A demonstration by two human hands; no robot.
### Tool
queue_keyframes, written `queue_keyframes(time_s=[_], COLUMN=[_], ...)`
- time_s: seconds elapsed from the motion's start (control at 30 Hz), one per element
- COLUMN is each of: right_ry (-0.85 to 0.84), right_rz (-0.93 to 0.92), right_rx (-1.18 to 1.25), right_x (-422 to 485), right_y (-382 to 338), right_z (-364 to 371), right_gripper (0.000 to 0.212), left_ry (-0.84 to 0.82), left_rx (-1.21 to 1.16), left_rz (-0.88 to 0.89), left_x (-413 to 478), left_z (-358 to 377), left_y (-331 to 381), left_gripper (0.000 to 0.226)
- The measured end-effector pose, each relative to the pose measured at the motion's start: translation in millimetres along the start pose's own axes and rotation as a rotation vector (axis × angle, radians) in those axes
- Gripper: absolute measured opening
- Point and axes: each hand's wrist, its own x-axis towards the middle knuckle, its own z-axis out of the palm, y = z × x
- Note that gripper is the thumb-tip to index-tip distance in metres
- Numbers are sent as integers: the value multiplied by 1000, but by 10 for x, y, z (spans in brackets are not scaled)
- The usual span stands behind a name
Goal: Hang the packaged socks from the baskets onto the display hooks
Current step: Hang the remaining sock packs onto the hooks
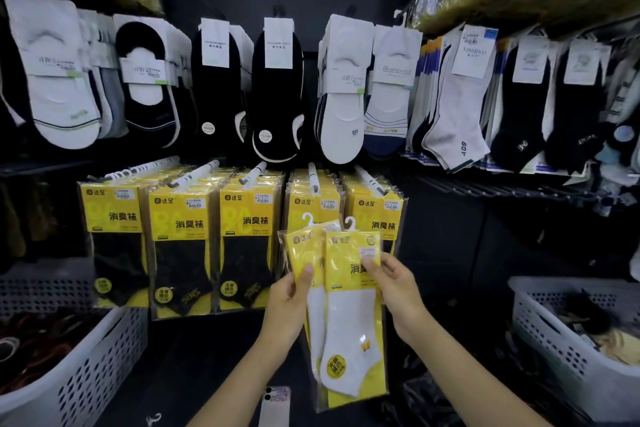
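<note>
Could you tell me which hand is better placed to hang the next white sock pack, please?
Right, I'd judge: the right hand pinches the front pack, whose hanger sits just below a display hook; the left hand holds the rear pack.

Two yellow white-sock packs (353, 322) upright, apparently overlapping, below hooks (313, 177).

Both bare forearms are raised from below, angled inward. The left hand (289, 298) is curled round the left sock pack (300, 251), thumb pressed on its front. The right sock pack (349, 322) is pinched likewise by the right hand (398, 288).
</note>
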Motion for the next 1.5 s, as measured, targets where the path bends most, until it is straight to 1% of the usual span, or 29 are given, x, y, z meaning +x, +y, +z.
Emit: queue_keyframes(time_s=[0.1,0.2,0.3,0.43,0.5,0.6,0.7,0.77,0.83,0.9,0.97,1.07,1.17,1.2,1.23,1.27,1.33,1.37,1.43,1.5], right_ry=[188,301,331,243,223,242,309,409,513,560,488,266,36,-16,-41,-32,79,155,284,366], right_rz=[0,-35,-77,-109,-96,-66,-43,29,104,138,129,84,39,31,21,5,-46,-75,-115,-138], right_rx=[13,18,-27,-163,-211,-239,-198,-133,-129,-140,-137,-114,-92,-60,-17,27,74,75,82,76], right_x=[107,254,438,627,709,796,824,819,784,710,605,418,255,224,202,194,208,227,293,380], right_y=[-58,-183,-305,-356,-325,-257,-175,-100,-21,39,61,25,-28,-33,-35,-32,-39,-49,-83,-138], right_z=[-213,-403,-480,-401,-366,-347,-344,-371,-411,-441,-431,-313,-166,-140,-127,-130,-176,-210,-288,-357], right_gripper=[15,16,13,12,17,27,18,21,22,20,16,19,22,22,21,19,14,11,9,9], left_ry=[64,83,101,104,96,78,72,57,46,27,5,-44,-126,-155,-171,-180,-181,-183,-195,-222], left_rx=[29,56,61,73,76,110,115,121,121,117,125,162,214,214,205,187,154,160,194,192], left_rz=[12,21,25,26,21,28,34,29,22,12,1,-32,-27,-23,-21,-25,-29,-29,-43,-68], left_x=[56,110,141,167,173,192,211,220,226,229,233,250,280,286,288,291,325,352,391,411], left_z=[-83,-172,-218,-231,-232,-240,-239,-232,-220,-206,-174,-52,169,253,332,405,525,575,655,725], left_y=[23,33,22,-24,-35,-45,-43,-35,-27,-28,-32,-51,-68,-64,-51,-30,10,24,60,98], left_gripper=[28,28,28,28,27,29,29,29,28,27,26,28,46,47,42,34,24,26,36,44])
